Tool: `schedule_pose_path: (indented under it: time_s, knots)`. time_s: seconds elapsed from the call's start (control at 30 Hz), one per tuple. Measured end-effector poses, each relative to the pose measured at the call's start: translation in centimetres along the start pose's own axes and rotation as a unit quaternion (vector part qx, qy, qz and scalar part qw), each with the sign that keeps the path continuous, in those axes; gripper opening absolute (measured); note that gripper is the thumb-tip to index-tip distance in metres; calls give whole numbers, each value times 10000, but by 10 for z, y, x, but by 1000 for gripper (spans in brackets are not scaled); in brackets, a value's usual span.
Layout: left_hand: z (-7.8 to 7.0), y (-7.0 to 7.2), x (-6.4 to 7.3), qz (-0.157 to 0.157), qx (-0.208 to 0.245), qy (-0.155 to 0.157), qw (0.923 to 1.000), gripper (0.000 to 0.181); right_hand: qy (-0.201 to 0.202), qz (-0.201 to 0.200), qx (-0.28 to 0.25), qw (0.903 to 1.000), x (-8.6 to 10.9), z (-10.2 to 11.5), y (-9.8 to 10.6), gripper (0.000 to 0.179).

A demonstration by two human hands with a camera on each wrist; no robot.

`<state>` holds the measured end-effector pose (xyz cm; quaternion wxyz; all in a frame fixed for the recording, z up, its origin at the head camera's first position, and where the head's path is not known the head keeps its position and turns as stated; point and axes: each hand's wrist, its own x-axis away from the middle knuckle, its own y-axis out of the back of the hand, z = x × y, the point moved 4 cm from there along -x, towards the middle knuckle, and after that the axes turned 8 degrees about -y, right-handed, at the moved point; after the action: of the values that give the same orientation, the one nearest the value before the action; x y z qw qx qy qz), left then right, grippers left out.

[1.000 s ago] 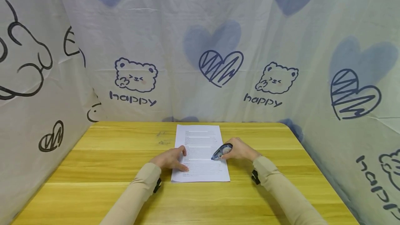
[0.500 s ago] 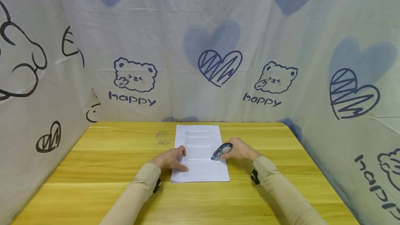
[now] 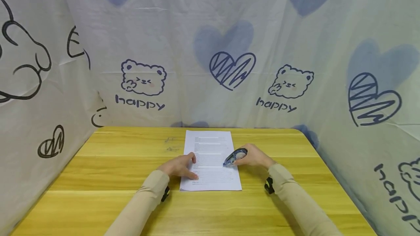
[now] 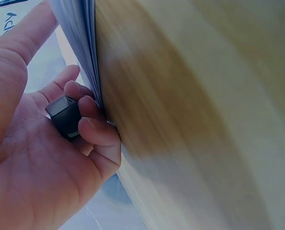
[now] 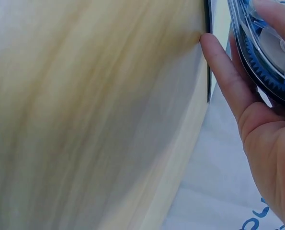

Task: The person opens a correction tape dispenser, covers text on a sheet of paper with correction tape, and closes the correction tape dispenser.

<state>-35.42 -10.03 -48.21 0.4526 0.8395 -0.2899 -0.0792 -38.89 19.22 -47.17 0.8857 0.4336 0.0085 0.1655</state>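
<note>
Head cam: worn high, looks forward and down, wide and farthest back; takes in both forearms from the bottom edge, surface (image 3: 115,199), paper stack (image 3: 214,179) and printed backdrop (image 3: 188,39). Left wrist cam: very close, faces palm and fingers of left hand (image 3: 177,165), surface steeply tipped at right. Right wrist cam: also close, faces right hand (image 3: 254,156) and correction tape (image 3: 234,157), both cropped by frame edge. Head and left wrist share left hand, stack edge; head and right wrist share right hand, tape.
</note>
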Motion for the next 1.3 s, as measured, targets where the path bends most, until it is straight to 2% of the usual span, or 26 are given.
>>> schedule_pose_path:
  time_s: [0.27, 0.43, 0.57, 0.8, 1.03, 1.3]
  knots:
    - [2, 2, 0, -23, -29, -113, 9999, 49, -80, -4, -92, 9999, 1, 0, 2, 32]
    - [3, 3, 0, -29, 64, -45, 10000, 30, 115, -27, -117, 9999, 1, 3, 0, 30]
    - [0, 5, -1, -185, 272, -15, 9995, 16, 40, -108, -236, 9997, 3, 6, 0, 31]
    - [-6, 12, 2, -463, 300, -72, 9984, 27, 88, -246, -406, 9988, 5, 9, 1, 41]
    - [-10, 17, 4, -587, -37, -411, 9974, 20, 151, -261, -429, 9986, 4, 13, 0, 42]
    - [-9, 17, 0, -687, -43, -547, 9961, 19, 268, -238, -517, 9980, 2, 19, -2, 42]
